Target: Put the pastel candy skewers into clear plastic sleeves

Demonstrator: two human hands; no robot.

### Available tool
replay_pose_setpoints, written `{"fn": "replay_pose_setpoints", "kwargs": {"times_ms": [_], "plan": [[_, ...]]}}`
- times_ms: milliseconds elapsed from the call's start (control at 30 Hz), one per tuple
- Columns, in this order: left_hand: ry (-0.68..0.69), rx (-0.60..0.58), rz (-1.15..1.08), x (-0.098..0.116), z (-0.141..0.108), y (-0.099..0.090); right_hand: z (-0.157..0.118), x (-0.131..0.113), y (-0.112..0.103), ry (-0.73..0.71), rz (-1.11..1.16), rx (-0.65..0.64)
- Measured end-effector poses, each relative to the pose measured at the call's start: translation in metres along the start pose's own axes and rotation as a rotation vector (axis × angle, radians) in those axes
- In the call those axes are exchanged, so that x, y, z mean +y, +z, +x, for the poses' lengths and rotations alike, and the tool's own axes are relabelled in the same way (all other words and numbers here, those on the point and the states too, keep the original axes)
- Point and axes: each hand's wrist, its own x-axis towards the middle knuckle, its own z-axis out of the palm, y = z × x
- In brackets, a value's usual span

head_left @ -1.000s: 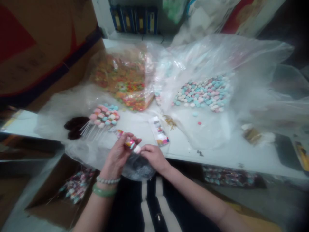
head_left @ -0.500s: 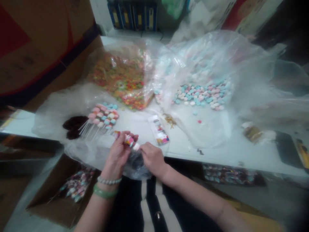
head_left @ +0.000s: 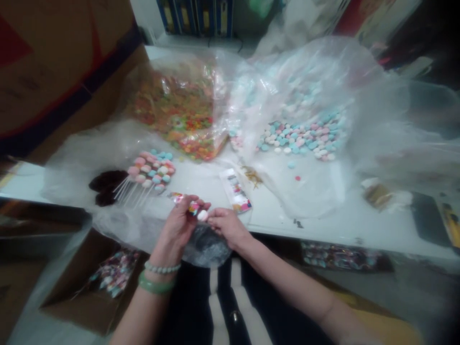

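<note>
A colourful printed wrapper [head_left: 194,207] is pinched in my left hand [head_left: 179,221], which wears a beaded bracelet and a green bangle. At its right end sits a white candy [head_left: 202,215], touched by the fingertips of my right hand [head_left: 227,227]. The right fingers are pressed together at the candy's edge. Left of my hands, candy skewers [head_left: 151,170] lie in a pile with white sticks pointing down-left. A printed card in clear film [head_left: 235,190] lies beyond my right hand, with gold twist ties [head_left: 252,176] beside it.
A clear bag of orange and green candies [head_left: 179,115] stands behind, and loose pastel candies [head_left: 302,139] spill from another bag. A dark brown object [head_left: 108,186] lies left. Below the table are a cardboard box of wrapped candies [head_left: 86,287] and another container [head_left: 341,256].
My right fingers have loosened a little and spread slightly at the white candy. The left hand still holds the wrapper. The whole view has shifted slightly.
</note>
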Motion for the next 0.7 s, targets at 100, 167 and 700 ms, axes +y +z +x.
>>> {"fn": "replay_pose_setpoints", "kwargs": {"times_ms": [100, 167, 700], "plan": [[-0.063, 0.022, -0.005, -0.003, 0.0, 0.001, -0.003, 0.003, 0.005, -0.203, -0.164, 0.052], [-0.1, 0.022, -0.033, -0.001, 0.001, -0.001, -0.003, 0.003, 0.003, -0.364, -0.328, 0.1], [0.134, 0.129, -0.087, 0.005, 0.008, 0.003, 0.0, 0.007, 0.003, -0.603, -0.724, 0.118]]}}
